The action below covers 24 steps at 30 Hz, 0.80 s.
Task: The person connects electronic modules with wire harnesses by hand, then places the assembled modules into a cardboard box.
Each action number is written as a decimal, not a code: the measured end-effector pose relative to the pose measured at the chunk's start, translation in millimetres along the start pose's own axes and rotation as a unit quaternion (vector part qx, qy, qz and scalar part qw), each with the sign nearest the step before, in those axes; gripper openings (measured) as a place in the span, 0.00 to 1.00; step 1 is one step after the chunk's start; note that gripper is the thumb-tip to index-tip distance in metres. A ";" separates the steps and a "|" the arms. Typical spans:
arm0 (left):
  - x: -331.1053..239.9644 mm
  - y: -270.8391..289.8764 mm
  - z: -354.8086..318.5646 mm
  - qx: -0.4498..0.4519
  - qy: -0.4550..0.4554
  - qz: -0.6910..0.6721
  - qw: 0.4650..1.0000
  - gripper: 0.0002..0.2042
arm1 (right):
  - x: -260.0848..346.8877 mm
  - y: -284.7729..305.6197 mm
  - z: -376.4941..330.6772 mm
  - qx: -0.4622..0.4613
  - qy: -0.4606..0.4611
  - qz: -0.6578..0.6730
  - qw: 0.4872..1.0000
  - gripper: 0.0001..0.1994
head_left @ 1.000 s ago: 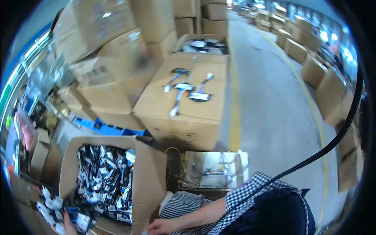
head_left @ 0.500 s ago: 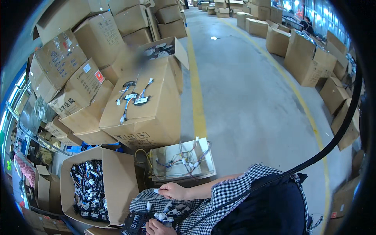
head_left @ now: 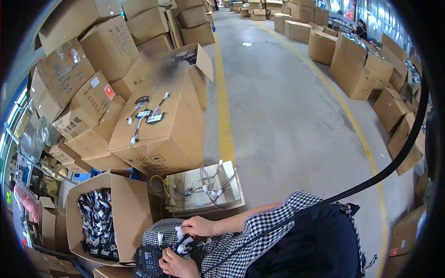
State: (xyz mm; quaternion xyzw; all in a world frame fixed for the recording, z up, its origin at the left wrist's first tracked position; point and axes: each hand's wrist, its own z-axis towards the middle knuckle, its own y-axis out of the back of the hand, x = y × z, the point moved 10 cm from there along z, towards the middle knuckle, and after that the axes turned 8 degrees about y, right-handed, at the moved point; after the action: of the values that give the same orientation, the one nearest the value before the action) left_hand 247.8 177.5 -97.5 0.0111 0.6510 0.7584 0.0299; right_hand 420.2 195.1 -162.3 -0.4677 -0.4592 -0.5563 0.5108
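Observation:
On my checked-cloth lap lies a black display panel [head_left: 149, 262] with lit-looking white digits. My left hand [head_left: 178, 266] is closed at its right edge, thumb against a bunch of white cable connectors [head_left: 186, 243]; its inner fingers are hidden. Just above, my right hand [head_left: 199, 226] pinches a white connector [head_left: 179, 230], its fingers bent and close to the bunch. Another white plug [head_left: 160, 238] stands up behind the panel. The wires' ends are hidden under my hands.
Left of my lap, an open carton [head_left: 134, 217] holds many black wired parts. A white board [head_left: 232, 194] with loose wires stands ahead. Beyond it, a big carton [head_left: 185, 125] carries several wired modules. A black cable [head_left: 403, 157] arcs at right; stacked boxes [head_left: 76, 69] line the left.
My right hand has brought the white connector down and closer to the bunch by my left hand. The whole view has shifted slightly.

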 end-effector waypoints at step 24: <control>4.8 53.1 -32.9 -0.126 -0.159 -0.234 0.951 0.13 | 12.3 40.4 -49.8 0.014 -0.099 -0.077 0.992 0.11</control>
State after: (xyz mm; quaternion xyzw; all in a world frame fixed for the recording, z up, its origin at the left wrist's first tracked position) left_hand 239.6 137.4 -50.2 -0.0252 0.5214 0.7941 0.3112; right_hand 457.4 141.8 -155.8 -0.4764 -0.5498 -0.5387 0.4248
